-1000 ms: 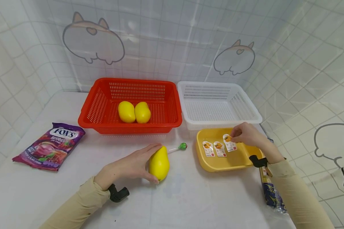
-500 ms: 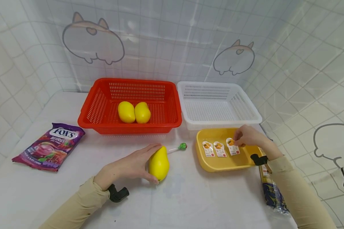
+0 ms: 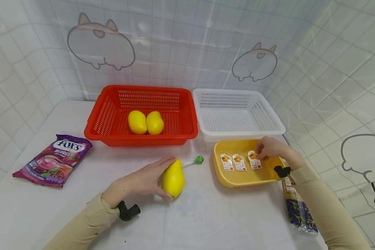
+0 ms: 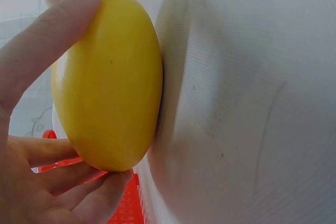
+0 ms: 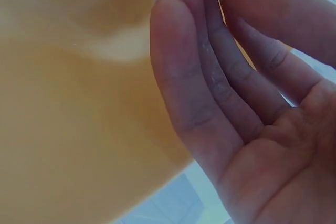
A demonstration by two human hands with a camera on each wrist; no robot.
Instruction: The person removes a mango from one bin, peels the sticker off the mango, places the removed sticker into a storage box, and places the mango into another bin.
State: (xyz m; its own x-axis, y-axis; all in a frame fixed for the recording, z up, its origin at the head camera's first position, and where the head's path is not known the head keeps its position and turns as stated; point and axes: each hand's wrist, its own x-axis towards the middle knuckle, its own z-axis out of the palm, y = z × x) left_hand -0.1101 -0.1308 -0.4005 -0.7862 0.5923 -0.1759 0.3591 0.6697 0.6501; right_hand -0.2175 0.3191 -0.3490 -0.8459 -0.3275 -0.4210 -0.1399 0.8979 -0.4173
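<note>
My left hand [image 3: 147,177] grips a yellow mango [image 3: 173,178] that rests on the white tabletop. In the left wrist view, the thumb lies along one end of the mango [image 4: 110,85] and the fingers curl at the other. Over the yellow tub [image 3: 237,180], my right hand [image 3: 273,150] pinches the edge of a small white label [image 3: 254,161] printed with orange fruit. Two similar labels, a left one [image 3: 226,163] and a middle one [image 3: 239,163], lie in the tub beside it. Up close in the right wrist view, the fingers [image 5: 176,61] are bent toward the thumb.
A red basket [image 3: 143,140] holding two mangoes [image 3: 137,122] stands behind, with a white basket [image 3: 242,132] on its right. A lollipop [image 3: 198,159] lies near the held mango. At left is a candy bag [image 3: 54,159]; a blue and gold packet [image 3: 297,208] lies under the right forearm.
My right hand has moved the pinched label slightly right and down, in line with the other labels in the tub. My left hand and its mango have stayed put.
</note>
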